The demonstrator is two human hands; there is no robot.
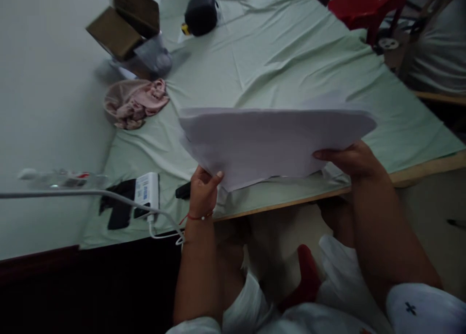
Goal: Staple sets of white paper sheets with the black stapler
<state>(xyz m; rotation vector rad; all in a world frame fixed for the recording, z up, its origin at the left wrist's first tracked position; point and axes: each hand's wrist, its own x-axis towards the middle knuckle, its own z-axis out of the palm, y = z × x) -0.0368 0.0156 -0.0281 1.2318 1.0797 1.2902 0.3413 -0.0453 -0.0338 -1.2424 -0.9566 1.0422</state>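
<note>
Paper sheets: held up, tilted, over near edge of green-clothed table. Judged step: handling a loose layered pile two-handed, in mid-hold. Judged any next move to call for matched grip at both ends, to keep layers from sliding apart or sagging.

Far left of sheets, saw blurred clear packet, contents unreadable, and grey cable, cut off by frame. Left of and beyond sheets, noted open cardboard box, inside too dark to read. Left of sheets, made out black phone-like item, crumpled pink cloth farther back, then white charger-like block. Just left of sheets' lower left corner, found small black item, not identifiable. Beyond sheets, toward their left end, spotted dark rounded case.

At sheets' lower left corner, read left hand as closed to a pinch on them, thumb showing, fingers partly hidden. At their right end, read right hand as closed on lower edge, thumb flat on near face, fingers hidden behind. Right of and beyond sheets: red chair and light-clothed person, both cropped. Could not make out print, far side or sheet count.
</note>
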